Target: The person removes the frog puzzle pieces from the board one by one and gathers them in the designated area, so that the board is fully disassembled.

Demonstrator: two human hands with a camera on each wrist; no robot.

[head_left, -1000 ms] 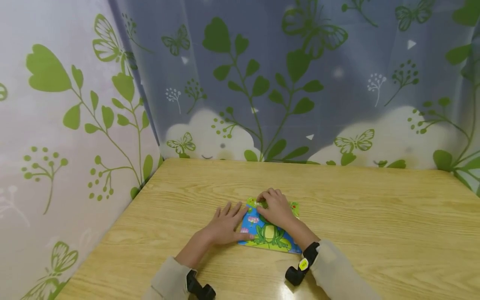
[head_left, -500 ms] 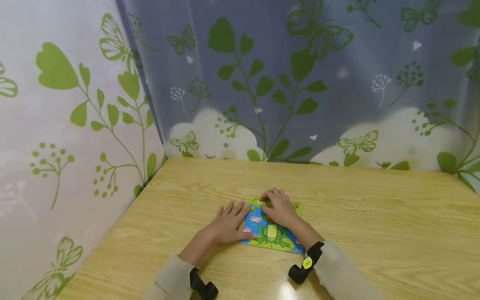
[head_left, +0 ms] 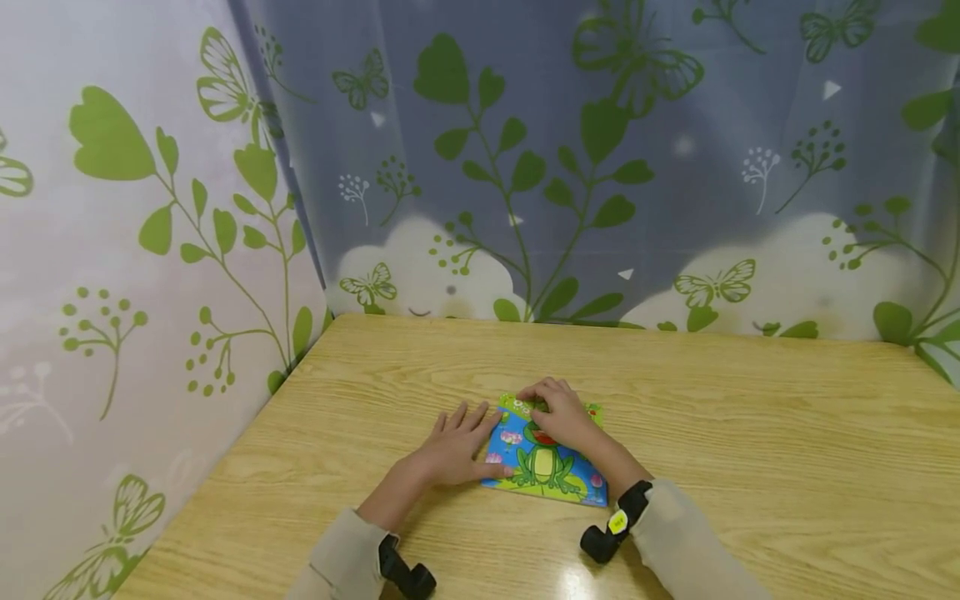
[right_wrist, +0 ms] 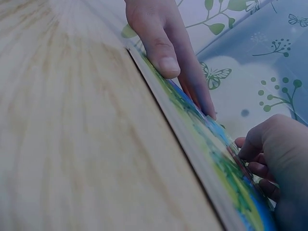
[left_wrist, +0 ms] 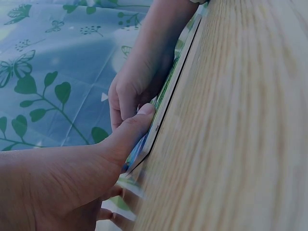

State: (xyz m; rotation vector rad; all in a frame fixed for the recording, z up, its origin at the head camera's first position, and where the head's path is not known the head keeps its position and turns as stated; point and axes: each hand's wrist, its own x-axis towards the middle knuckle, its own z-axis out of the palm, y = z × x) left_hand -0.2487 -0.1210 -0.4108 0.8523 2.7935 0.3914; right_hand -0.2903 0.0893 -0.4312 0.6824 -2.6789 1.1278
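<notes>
The frog board (head_left: pixel 538 458) lies flat on the wood-grain table (head_left: pixel 765 442), and both hands are at it. At the board's left side, the left hand (head_left: pixel 448 452) is spread, its fingers long and fanned apart; the thumb (left_wrist: pixel 137 124) lies on the board's face near the lower left corner, the index fingertip reaches the board's left edge, and the other fingers rest on the table just beyond it. Over the board's upper part, the right hand (head_left: pixel 564 421) has its fingers bent toward the thumb, with a small gap between thumb and index finger seen from the head; the thumb touches the board's face, but whether the tips pinch anything cannot be told. Below that hand, the frog (head_left: pixel 545 471) printed on the board shows its red mouth, pale belly and legs, with 2 pink flowers to its left and 1 to its right. The right hand hides the top of the frog's head and part of the board's upper edge. In the left wrist view the right fingertips are hard to make out behind the knuckles, and the left hand's lower fingers are partly hidden; in the right wrist view the board's near end runs out of frame and its print is blurred. Nearer the person than the board, 2 beige sleeves (head_left: pixel 341 554) are cut off. Behind the board, past the table, hangs a leaf-patterned curtain (head_left: pixel 480 200).
</notes>
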